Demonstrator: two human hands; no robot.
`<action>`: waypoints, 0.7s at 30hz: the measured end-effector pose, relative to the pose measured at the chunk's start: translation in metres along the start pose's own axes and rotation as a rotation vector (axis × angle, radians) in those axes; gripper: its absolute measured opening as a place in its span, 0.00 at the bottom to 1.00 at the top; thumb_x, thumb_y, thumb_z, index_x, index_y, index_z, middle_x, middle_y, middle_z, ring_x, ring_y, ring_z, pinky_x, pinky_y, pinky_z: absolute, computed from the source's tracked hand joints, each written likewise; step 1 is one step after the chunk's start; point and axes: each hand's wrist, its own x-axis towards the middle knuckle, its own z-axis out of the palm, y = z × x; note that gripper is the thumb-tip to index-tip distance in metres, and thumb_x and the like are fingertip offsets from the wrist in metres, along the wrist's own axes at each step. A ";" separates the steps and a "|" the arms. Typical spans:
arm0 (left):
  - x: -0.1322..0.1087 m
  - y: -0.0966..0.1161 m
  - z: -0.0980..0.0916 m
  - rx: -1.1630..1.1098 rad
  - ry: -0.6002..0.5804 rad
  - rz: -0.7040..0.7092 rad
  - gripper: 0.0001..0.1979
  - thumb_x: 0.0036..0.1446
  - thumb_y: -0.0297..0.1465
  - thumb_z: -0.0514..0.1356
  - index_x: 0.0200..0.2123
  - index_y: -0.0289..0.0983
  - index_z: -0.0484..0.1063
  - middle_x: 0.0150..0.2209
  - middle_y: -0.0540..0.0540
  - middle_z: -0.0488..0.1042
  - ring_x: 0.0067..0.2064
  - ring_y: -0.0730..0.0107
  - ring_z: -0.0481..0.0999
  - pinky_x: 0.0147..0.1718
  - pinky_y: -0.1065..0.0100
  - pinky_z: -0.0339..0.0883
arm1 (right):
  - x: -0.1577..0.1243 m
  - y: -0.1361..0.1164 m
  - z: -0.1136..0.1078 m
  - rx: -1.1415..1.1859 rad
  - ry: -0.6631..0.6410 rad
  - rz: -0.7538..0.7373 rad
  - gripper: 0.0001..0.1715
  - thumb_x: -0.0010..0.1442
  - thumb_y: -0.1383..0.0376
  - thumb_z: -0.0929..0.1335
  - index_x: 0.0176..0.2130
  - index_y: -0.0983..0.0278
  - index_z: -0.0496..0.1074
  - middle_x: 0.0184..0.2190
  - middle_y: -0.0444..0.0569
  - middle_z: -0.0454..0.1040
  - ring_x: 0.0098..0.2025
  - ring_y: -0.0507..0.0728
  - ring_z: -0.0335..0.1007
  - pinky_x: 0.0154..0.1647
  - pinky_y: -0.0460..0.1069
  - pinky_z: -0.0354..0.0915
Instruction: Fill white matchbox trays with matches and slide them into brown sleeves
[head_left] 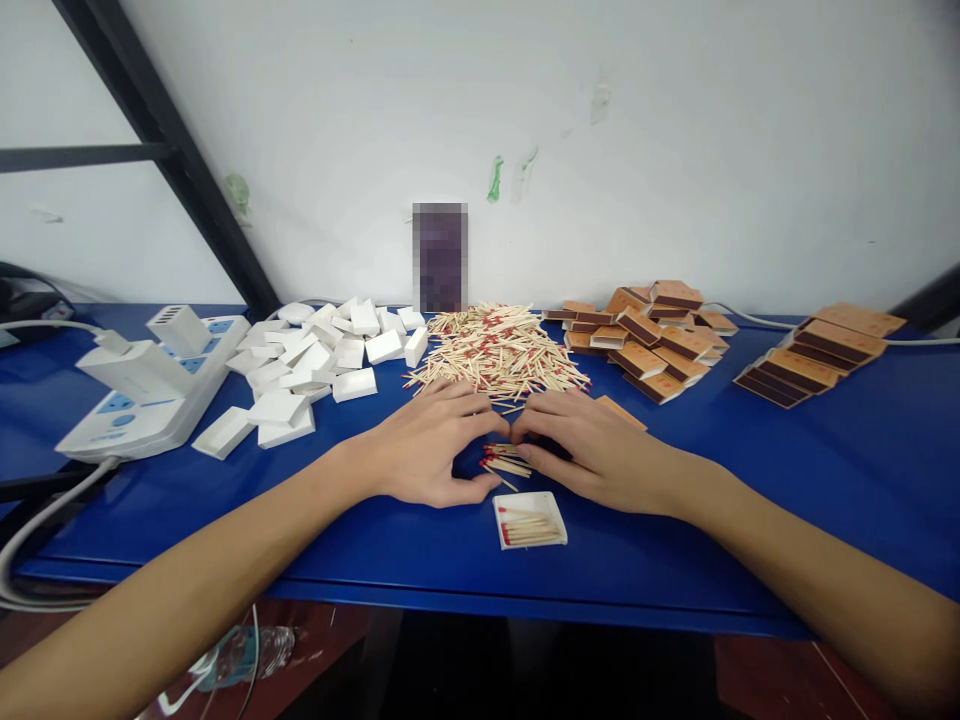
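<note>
My left hand (431,445) and my right hand (592,445) rest on the blue table (825,470), fingertips meeting around a small bunch of red-tipped matches (504,462). Both hands are curled, pinching and cupping that bunch between them. Just in front of them lies an open white matchbox tray (529,520) with several matches inside. Behind the hands is a big loose pile of matches (499,350). An orange box sleeve (622,410) peeks out behind my right hand.
A heap of empty white trays (315,365) lies at the left, beside a white power strip with plugs (150,385). Orange matchbox sleeves (652,335) are piled at the right, with a neater row (817,355) further right. A blurred dark object (439,257) leans on the wall.
</note>
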 end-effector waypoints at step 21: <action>0.005 0.003 0.005 0.024 -0.001 -0.010 0.07 0.64 0.33 0.56 0.36 0.36 0.70 0.35 0.47 0.70 0.39 0.65 0.66 0.41 0.63 0.58 | -0.004 0.003 -0.006 0.006 -0.019 0.020 0.12 0.66 0.58 0.64 0.41 0.62 0.73 0.37 0.49 0.73 0.39 0.57 0.69 0.39 0.52 0.61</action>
